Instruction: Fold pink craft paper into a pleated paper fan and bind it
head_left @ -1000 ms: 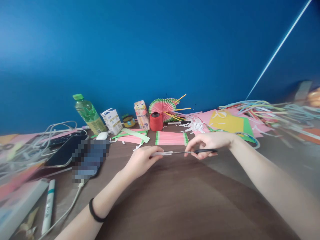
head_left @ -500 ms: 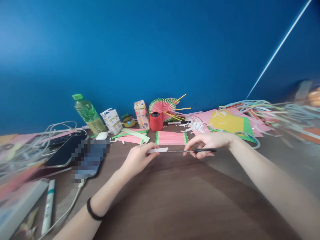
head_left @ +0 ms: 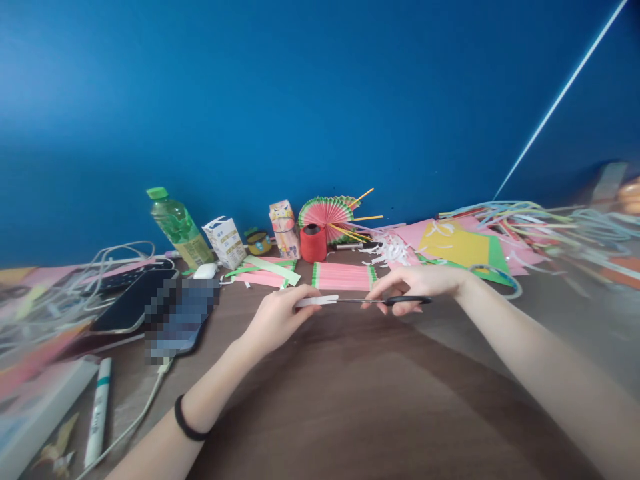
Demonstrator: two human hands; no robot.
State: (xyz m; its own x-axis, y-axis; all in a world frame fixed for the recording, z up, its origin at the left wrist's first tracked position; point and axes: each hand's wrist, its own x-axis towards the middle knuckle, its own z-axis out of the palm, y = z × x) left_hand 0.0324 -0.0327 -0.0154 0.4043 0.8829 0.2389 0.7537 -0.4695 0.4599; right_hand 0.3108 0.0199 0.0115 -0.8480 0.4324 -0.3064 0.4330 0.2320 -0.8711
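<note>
Over the front of the desk, my left hand [head_left: 285,312] pinches a narrow white strip [head_left: 324,301], most likely paper, between thumb and fingers. Its free end points right, toward the scissors [head_left: 407,301]. My right hand [head_left: 413,287] is closed round their black handles, and the thin blades reach left to the strip's end. Whether the blades touch the strip I cannot tell. Just behind both hands lies a pleated pink paper piece [head_left: 343,276] with green edges. Behind my left hand are pink and green paper strips [head_left: 265,272].
Along the blue wall stand a green bottle [head_left: 180,230], two cartons, a red thread spool [head_left: 313,243] and a pleated paper fan [head_left: 327,212]. White paper shreds [head_left: 393,250] and coloured sheets [head_left: 455,243] lie at right. Phones [head_left: 185,320], cables and a marker [head_left: 99,413] are at left.
The scissors have drawn slightly back from the strip's end, and a slit now seems to show there. My left hand keeps its pinch almost in place.
</note>
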